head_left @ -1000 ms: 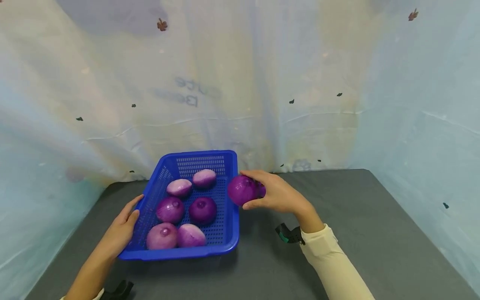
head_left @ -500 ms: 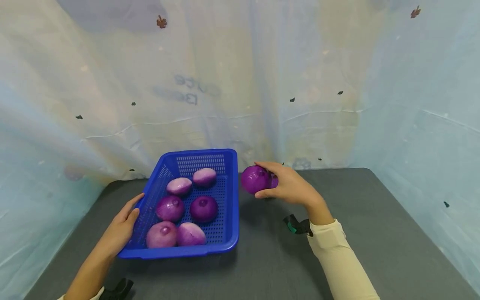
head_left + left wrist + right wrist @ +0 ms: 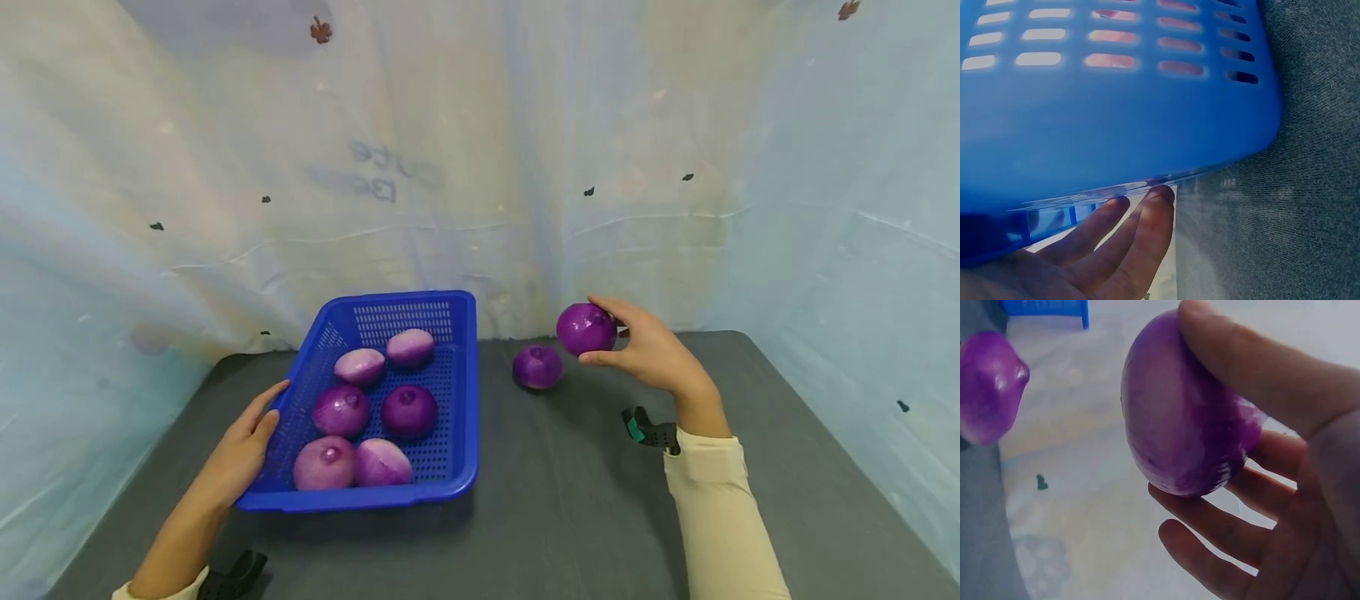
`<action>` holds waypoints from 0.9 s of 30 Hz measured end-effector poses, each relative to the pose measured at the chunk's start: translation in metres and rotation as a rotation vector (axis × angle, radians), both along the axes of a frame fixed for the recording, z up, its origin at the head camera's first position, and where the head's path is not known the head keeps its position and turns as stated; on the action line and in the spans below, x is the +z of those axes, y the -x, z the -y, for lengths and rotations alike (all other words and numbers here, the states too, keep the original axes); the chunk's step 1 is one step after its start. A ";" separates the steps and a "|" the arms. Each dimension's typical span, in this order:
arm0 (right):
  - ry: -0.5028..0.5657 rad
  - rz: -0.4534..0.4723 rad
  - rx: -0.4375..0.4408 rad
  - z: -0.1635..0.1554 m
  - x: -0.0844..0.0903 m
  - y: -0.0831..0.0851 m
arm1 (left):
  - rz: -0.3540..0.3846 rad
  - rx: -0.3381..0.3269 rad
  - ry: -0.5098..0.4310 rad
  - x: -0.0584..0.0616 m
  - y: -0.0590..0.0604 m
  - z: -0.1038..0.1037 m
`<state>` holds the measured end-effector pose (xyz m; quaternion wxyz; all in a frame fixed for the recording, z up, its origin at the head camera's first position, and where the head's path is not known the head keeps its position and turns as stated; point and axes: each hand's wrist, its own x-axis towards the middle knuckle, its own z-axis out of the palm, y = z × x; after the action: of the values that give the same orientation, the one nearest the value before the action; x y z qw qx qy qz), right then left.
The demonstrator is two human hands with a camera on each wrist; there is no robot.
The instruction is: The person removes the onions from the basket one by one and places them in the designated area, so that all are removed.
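At the near left of the grey table (image 3: 570,517), the left hand (image 3: 240,458) lies with straight fingers flat against the left wall of the blue basket (image 3: 457,475), touching its rim; the left wrist view shows those fingers (image 3: 1141,231) tucked just under the rim. The basket's long axis runs from the near edge toward the far edge, and it stands left of the table's middle. Six peeled onions (image 3: 375,408) lie inside in three pairs: pale pink ones nearest, dark purple ones in the middle, pale ones farthest. Farther back, near the far edge and to the right of the basket, a loose purple onion (image 3: 537,367) rests on the table. Just beyond and right of it, the right hand (image 3: 652,354) holds the held onion (image 3: 586,328) off the table, thumb on top and fingers curled beneath. Which way its tip points cannot be told. A pale plastic sheet (image 3: 480,167) backs the table.
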<state>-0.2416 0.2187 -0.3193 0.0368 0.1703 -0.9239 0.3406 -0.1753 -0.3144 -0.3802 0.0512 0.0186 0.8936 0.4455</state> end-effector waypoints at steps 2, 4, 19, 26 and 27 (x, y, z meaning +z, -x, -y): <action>0.002 0.002 -0.007 -0.004 -0.001 0.001 | 0.009 0.003 -0.005 0.002 0.000 0.000; 0.001 0.006 -0.014 -0.008 -0.003 0.002 | 0.025 0.008 -0.012 0.002 -0.001 0.000; -0.026 0.027 -0.025 -0.020 -0.018 0.015 | 0.105 0.024 -0.061 0.006 0.000 -0.003; -0.027 0.054 -0.021 -0.021 -0.028 0.020 | 0.103 0.009 -0.086 0.006 0.001 -0.002; -0.023 0.057 -0.019 -0.022 -0.030 0.022 | 0.101 0.004 -0.089 0.005 0.001 -0.002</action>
<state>-0.2634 0.2403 -0.3493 0.0115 0.1523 -0.9300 0.3343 -0.1764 -0.3125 -0.3750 0.0944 -0.0035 0.8693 0.4852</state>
